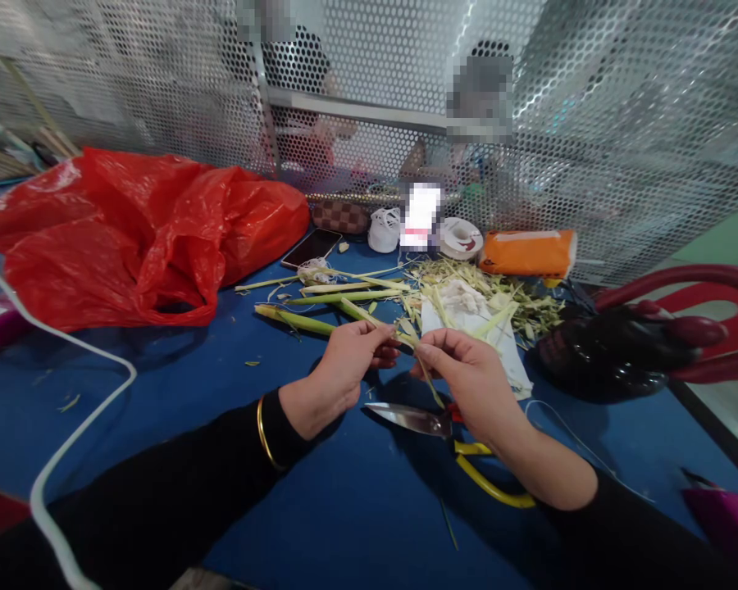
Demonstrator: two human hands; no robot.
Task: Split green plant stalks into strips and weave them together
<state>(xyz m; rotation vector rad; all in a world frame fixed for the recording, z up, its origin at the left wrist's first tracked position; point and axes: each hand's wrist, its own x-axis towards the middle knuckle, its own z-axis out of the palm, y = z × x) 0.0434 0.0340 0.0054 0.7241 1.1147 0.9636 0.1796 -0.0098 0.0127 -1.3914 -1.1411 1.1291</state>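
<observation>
My left hand [350,365] is closed in a pinch on a pale green plant strip [406,338]. Just to its right, the thumb and fingers of my right hand [461,369] pinch the same strip, and a thin piece hangs down from there. Beneath the hands, scissors [415,419] with yellow handles lie on the blue table [320,508], partly under my right hand. Green stalks [301,321] lie beyond my left hand. Behind my right hand, a white sheet [510,348] bears peeled pieces, beside a heap of shredded plant scraps [529,301].
A red plastic bag [129,238] fills the left back. A white cable [92,418] curves along the left. Along the back are a dark phone [312,247], white string [384,230], a tape roll [461,239] and an orange packet [529,252]. A shiny black object [603,352] stands right.
</observation>
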